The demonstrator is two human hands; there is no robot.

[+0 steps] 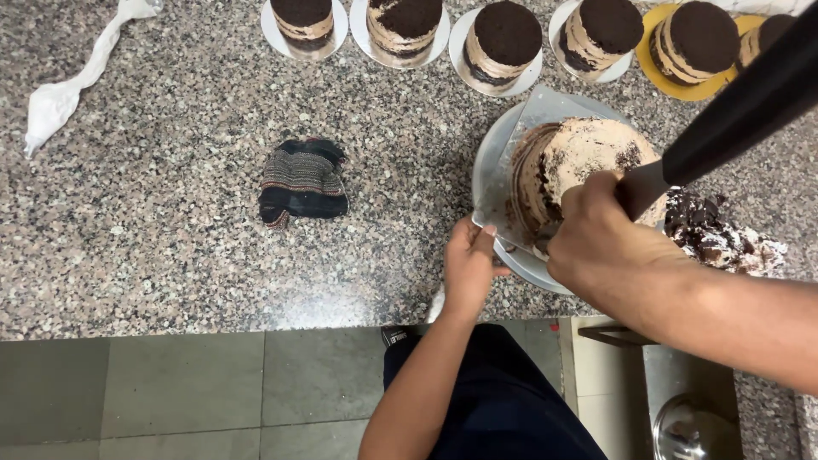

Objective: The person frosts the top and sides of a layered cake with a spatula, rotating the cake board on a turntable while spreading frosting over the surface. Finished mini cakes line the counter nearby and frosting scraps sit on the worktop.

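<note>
Here, at far left on the speckled granite counter (170, 213), a crumpled white cloth (64, 89) lies with its long axis running from upper right to lower left. Right of it, near the counter's middle, sits a folded dark striped rag (302, 181). Along the far edge stands a row of small layered chocolate cakes (506, 43) on round boards.

Left hand (469, 266): fingers curled shut on the near rim of the grey turntable (487, 170), at the counter's front edge.

The larger cake (579, 166) stands on the turntable, partly coated in pale brown cream, dark crumb showing at top right. A clear acetate sheet (532, 128) leans against its left side.

Right hand (601, 234): closed tight around a spatula (724, 119). The black handle points up and right, out of frame; the blade end points down-left, against the cake's near side.

Right of the turntable lies a heap of dark cake scraps (720, 238).

Below the counter edge: grey floor tiles (187, 392), dark trousers, a steel bowl (694, 430) at lower right.
</note>
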